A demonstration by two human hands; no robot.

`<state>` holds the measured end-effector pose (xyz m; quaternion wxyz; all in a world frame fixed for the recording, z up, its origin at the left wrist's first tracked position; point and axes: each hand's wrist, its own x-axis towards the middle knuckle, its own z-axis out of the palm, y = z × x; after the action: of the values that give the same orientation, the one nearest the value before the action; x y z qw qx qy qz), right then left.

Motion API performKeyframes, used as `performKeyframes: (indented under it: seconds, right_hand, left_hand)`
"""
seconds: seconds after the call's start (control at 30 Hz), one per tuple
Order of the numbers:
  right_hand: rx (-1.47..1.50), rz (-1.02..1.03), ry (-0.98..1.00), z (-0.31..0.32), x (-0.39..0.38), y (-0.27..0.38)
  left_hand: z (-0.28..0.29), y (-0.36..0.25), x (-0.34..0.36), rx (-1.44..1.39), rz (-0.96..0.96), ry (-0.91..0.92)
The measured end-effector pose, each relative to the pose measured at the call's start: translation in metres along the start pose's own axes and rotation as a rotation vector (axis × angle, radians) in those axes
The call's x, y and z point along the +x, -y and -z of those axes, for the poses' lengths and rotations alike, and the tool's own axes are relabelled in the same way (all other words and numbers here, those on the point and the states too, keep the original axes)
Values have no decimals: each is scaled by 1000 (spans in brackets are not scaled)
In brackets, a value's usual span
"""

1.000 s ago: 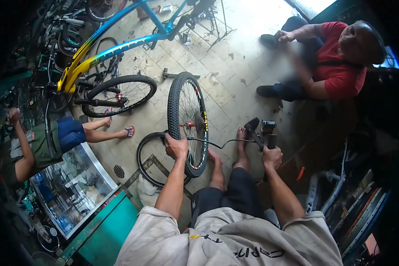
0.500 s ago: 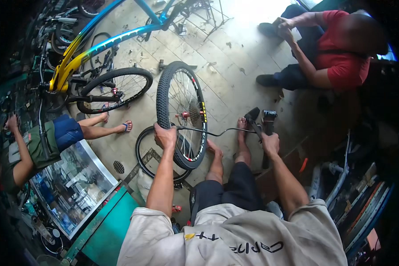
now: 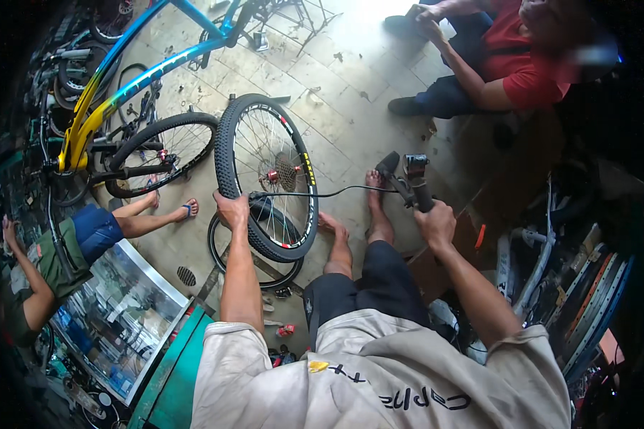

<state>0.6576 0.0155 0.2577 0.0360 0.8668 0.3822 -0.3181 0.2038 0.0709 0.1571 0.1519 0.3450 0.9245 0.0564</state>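
My left hand [image 3: 232, 210] is closed around the knobby tyre of a bicycle wheel [image 3: 227, 146], which stands tilted on the floor. A red hub and a cassette [image 3: 287, 171] show among its spokes. A thin black hose [image 3: 336, 194] runs from the rim beside my left hand across to a black bicycle pump [image 3: 423, 194]. My right hand [image 3: 436, 222] is wrapped around the pump's barrel, near my right foot; the barrel's lower end is hidden. Under the wheel lies a second black tyre [image 3: 216, 247].
A blue-and-yellow bicycle frame [image 3: 139, 84] with its front wheel [image 3: 211, 139] is at the left. Another person in blue shorts [image 3: 100, 227] stands by a glass display case [image 3: 125, 314]. A person in a red shirt [image 3: 504, 68] sits at upper right. Rims and frames [image 3: 587, 307] lean at lower right.
The view has shifted, so wheel, frame and people appear further left. My right hand has drawn away from the wheel with the pump, which now leans more. My left hand keeps hold of the tyre.
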Motion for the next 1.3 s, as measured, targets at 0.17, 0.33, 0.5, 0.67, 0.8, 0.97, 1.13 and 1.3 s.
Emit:
performKeyframes:
  seconds: [0.17, 0.33, 0.5, 0.67, 0.8, 0.97, 1.13, 1.3]
  right_hand:
    - [-43, -141, -75, -41, 18, -11]
    - [-6, -280, -91, -76, 44, -4]
    - [40, -337, -164, -99, 58, -6]
    - [77, -348, -97, -95, 60, -11]
    - [38, -9, 168, -41, 37, -3]
    - [-205, 348, 361, 90, -54, 12]
    - [-140, 288, 206, 80, -46, 20]
    - [-135, 54, 43, -12, 2, -5]
  left_hand:
    - [0, -7, -3, -8, 7, -14]
    - [-2, -4, -4, -16, -7, -36]
    - [-3, 8, -8, -60, -56, -46]
    - [-2, 27, -2, -39, 6, 50]
    - [0, 44, 3, -84, -20, 49]
    - [1, 53, -1, -179, -1, 76]
    - [-5, 41, -7, -50, 58, 30]
    - [-7, 27, -8, -1, 66, 13]
